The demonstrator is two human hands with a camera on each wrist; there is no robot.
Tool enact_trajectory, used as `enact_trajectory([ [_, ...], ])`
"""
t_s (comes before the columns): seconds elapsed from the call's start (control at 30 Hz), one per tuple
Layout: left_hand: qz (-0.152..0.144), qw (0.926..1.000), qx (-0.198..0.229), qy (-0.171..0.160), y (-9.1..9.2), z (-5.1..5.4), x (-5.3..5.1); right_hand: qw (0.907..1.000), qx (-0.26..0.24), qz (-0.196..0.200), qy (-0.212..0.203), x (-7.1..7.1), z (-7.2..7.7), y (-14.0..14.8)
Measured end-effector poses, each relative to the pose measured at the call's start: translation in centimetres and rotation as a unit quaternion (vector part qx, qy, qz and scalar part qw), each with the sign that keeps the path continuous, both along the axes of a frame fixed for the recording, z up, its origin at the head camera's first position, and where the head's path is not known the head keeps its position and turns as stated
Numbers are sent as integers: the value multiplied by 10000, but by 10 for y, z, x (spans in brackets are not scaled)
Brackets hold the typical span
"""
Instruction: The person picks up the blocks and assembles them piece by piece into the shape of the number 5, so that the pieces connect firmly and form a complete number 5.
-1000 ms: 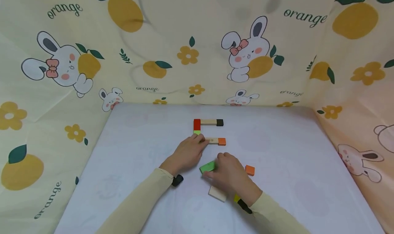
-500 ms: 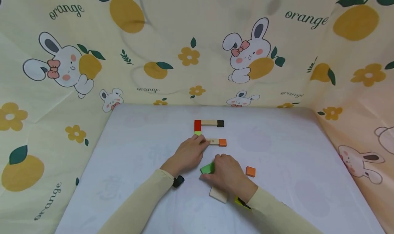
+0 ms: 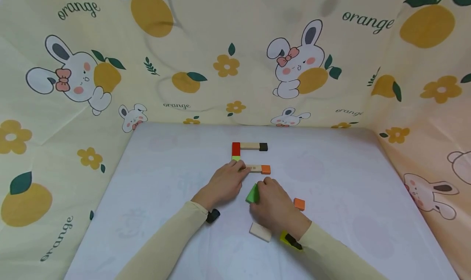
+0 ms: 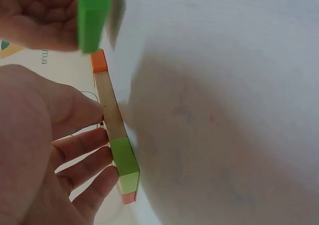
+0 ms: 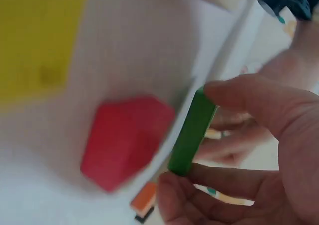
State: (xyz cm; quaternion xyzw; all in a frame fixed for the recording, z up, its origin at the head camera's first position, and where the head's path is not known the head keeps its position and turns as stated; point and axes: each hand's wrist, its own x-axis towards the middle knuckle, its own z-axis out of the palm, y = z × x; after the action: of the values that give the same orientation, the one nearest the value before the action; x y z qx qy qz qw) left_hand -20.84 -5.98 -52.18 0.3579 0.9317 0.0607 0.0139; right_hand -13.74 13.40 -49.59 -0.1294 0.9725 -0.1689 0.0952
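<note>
My right hand (image 3: 277, 206) pinches a green wooden block (image 5: 194, 130) between thumb and fingers, tilted just above the table. My left hand (image 3: 224, 184) rests its fingertips along a lime green block (image 4: 124, 157) and a plain wooden block (image 4: 112, 105), which lie end to end. An orange block (image 3: 265, 169) ends that row. A red block (image 3: 236, 149) adjoins the lime one, with another plain wooden block (image 3: 250, 146) and a black block (image 3: 263, 146) running right from its far end. Under my right hand lies a faceted red block (image 5: 127, 140), hidden in the head view.
A loose orange block (image 3: 299, 204) lies right of my right hand. Nearer the front are a plain wooden block (image 3: 260, 231) and a yellow block (image 3: 287, 238), partly covered by the right wrist. Printed cloth (image 3: 198, 26) walls the white table (image 3: 165, 149) at back and sides.
My right hand has turned the green block from lying nearly flat to a steeper tilt and shifted slightly right. My left hand has stayed on the row of blocks.
</note>
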Motion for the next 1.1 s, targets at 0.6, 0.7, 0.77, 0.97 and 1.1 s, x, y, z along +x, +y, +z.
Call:
enact_trajectory([
  [0.6, -32, 9999, -120, 72, 1, -1, 0, 9982, -589, 10, 125, -32, 22, 51],
  [0.7, -30, 9999, -105, 57, 1, 1, 0, 9987, -509, -11, -43, -35, 17, 54],
  [0.77, -26, 9999, -101, 56, 1, 1, 0, 9987, -479, -13, -169, -36, 13, 55],
  [0.97, -3, 10000, -96, 9, 1, 2, 0, 9990, -344, 147, -232, -39, 3, 57],
  [1.1, -2, 10000, -80, 1, 1, 0, -1, 9993, -247, 253, -91, -39, -2, 58],
])
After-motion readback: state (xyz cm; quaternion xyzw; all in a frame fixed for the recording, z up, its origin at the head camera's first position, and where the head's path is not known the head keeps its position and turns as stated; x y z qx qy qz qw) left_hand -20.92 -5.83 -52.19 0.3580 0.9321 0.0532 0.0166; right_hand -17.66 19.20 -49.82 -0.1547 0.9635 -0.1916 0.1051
